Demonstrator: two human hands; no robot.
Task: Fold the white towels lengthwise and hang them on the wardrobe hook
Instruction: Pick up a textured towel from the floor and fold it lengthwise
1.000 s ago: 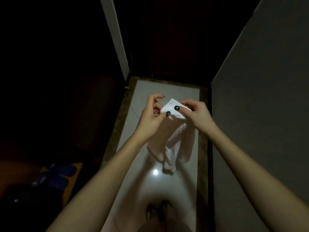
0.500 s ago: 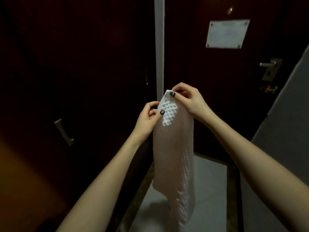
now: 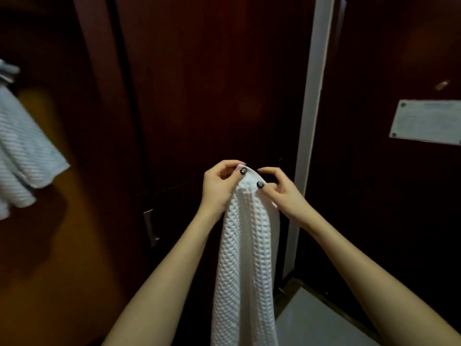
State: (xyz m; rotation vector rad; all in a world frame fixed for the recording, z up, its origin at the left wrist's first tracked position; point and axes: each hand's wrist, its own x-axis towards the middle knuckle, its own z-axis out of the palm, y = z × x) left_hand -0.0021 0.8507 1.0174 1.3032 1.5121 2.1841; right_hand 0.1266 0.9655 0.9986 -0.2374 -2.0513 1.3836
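One hung towel (image 3: 23,151) leftward; left hand (image 3: 216,188) and right hand (image 3: 284,196) pinch white towel (image 3: 245,258).

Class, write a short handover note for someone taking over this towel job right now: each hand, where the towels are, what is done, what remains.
Left hand: pinches the top of the white towel.
Right hand: pinches the same top edge, close beside the left.
Held towel: hangs down as a long narrow strip in front of the dark wardrobe door, so it looks folded lengthwise.
Second towel: hangs at the far left; what it hangs on is unclear.
Left to do: hang the held towel on the hook, which I cannot make out here.
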